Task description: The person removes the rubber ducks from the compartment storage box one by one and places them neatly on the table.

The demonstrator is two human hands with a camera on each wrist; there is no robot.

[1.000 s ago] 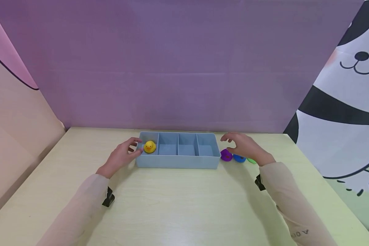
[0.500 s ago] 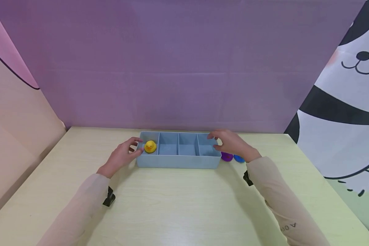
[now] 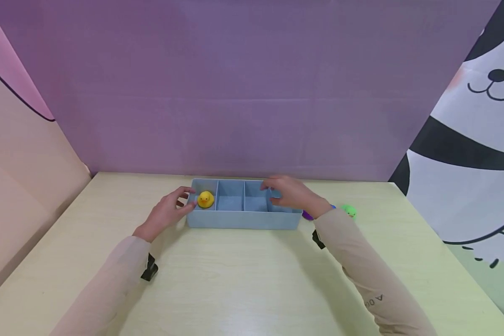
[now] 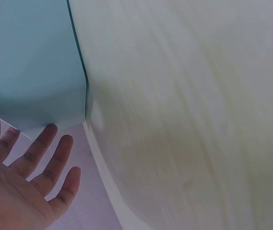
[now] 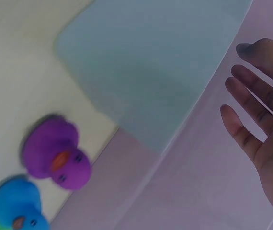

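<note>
A pale blue box [image 3: 243, 220] with several compartments in a row stands near the back of the table. In its leftmost compartment sits a yellow rubber duck [image 3: 206, 199]. My left hand [image 3: 164, 214] is at the box's left end, fingers relaxed and fingertips right at the rim. My right hand [image 3: 293, 193], holding nothing, hovers over the right-hand compartments with its fingers spread and gently bent. To the right of the box are a purple duck [image 5: 55, 151], a blue duck [image 5: 19, 203] and a green duck [image 3: 349, 211]; my right wrist partly hides the first two in the head view.
The light wooden table [image 3: 235, 280] extends in front of the box. A purple cloth backdrop [image 3: 243, 93] rises right behind the table's far edge. A panda print [image 3: 466, 135] covers the right side.
My right hand has moved left, from above the purple and blue ducks to over the box's right compartments. The green duck shows fully again. My left hand and the box have stayed put.
</note>
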